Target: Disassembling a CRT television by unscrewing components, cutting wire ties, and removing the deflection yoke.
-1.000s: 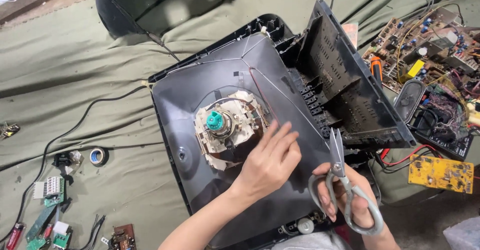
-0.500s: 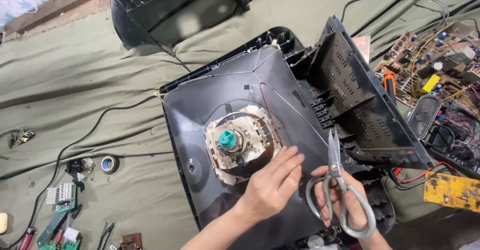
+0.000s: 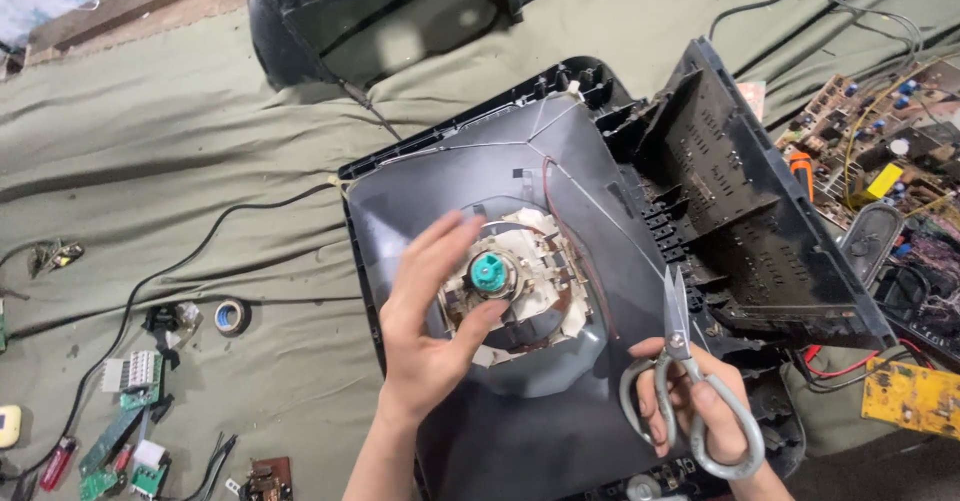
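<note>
A dark picture tube [image 3: 440,181] lies face down in its black frame on a green cloth. At its centre sits a white-and-brown coil yoke [image 3: 535,291] with a teal neck end [image 3: 487,273]. My left hand [image 3: 430,311] reaches over the tube with fingers spread, its thumb touching the yoke just below the teal end. My right hand [image 3: 700,411] holds grey metal scissors [image 3: 680,361] by the handles, blades closed and pointing up, near the tube's right edge.
A black plastic chassis panel [image 3: 740,211] stands tilted at the tube's right. Circuit boards [image 3: 880,151] and a yellow board [image 3: 915,396] lie far right. A tape roll [image 3: 232,316], small parts and a black cable [image 3: 200,251] lie left. Another black casing [image 3: 390,11] sits behind.
My left hand has moved from the tube's lower right surface up and left onto the yoke. The scissors in my right hand stay nearly where they were.
</note>
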